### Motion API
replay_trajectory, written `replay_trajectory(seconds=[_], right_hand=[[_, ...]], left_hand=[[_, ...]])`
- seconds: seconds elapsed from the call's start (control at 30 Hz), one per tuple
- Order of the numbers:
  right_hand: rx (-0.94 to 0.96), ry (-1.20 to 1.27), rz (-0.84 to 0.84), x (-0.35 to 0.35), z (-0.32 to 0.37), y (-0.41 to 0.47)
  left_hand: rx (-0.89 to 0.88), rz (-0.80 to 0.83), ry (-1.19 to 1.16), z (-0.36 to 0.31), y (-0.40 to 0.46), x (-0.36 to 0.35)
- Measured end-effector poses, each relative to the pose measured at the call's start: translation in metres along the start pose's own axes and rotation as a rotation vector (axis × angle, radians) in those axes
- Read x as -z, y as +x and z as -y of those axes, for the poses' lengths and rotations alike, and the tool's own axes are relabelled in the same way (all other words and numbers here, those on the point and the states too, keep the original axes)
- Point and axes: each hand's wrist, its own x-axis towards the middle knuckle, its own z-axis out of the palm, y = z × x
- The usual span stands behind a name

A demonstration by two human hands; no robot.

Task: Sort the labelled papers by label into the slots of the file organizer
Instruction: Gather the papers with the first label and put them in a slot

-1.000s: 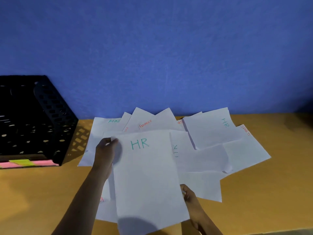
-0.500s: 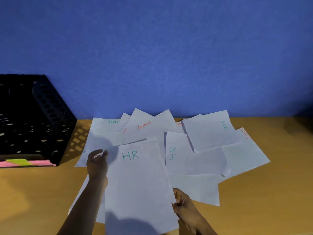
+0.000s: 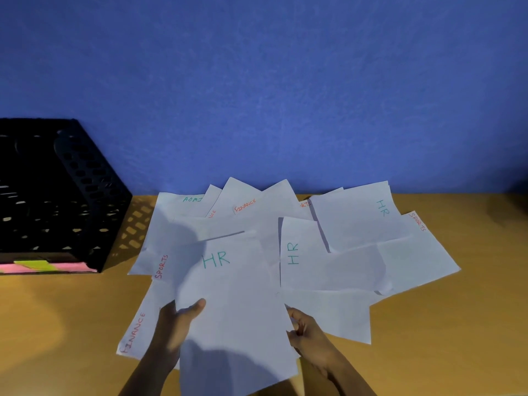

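Note:
A white sheet marked HR (image 3: 237, 304) in green is lifted above the pile, held by both hands. My left hand (image 3: 177, 324) grips its left edge, thumb on top. My right hand (image 3: 303, 328) pinches its right edge. Under and around it white labelled papers lie fanned out on the wooden table (image 3: 457, 324): two more HR sheets (image 3: 303, 261) (image 3: 360, 218), two FINANCE sheets (image 3: 137, 330) (image 3: 257, 207), two SPORTS sheets (image 3: 163, 267) (image 3: 420, 252) and an ADMIN sheet (image 3: 177, 204). The black perforated file organizer (image 3: 57, 195) stands at the far left.
Pink and green sticky labels (image 3: 43, 266) line the organizer's front bottom edge. A blue wall (image 3: 285, 95) rises right behind the table. Bare table top lies to the right of the papers and in front of the organizer.
The HR sheet has come toward me and slightly left. My left hand slid from its top left corner down to its lower left edge, uncovering the SPORTS and FINANCE sheets beneath.

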Motion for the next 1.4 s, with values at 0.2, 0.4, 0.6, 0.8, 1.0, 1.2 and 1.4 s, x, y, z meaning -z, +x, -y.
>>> replay_trajectory(seconds=[0.2, 0.4, 0.6, 0.8, 1.0, 1.2, 1.4], right_hand=[[0.041, -0.409, -0.432, 0.028, -0.008, 0.03], [0.141, -1.197, -0.604, 0.038, -0.011, 0.072], [-0.009, -1.406, -0.496, 0.035, -0.008, 0.099], [0.12, -1.394, -0.588, 0.037, -0.003, 0.093], [0.281, -1.402, -0.621, 0.01, 0.038, 0.079], [0.376, -1.253, -0.441, -0.048, 0.067, 0.071], [0.499, -0.903, -0.356, -0.115, 0.091, 0.074]], left_hand=[[-0.112, -0.206, 0.132, -0.01, -0.008, 0.009], [-0.131, -0.198, -0.004, -0.004, -0.011, 0.02], [-0.093, -0.206, -0.089, 0.001, -0.012, 0.026], [-0.103, -0.202, -0.144, 0.0, -0.017, 0.031], [-0.091, -0.21, -0.174, 0.003, -0.013, 0.03], [-0.157, -0.191, -0.139, -0.001, -0.014, 0.014], [-0.181, -0.144, -0.141, -0.006, -0.01, 0.002]])
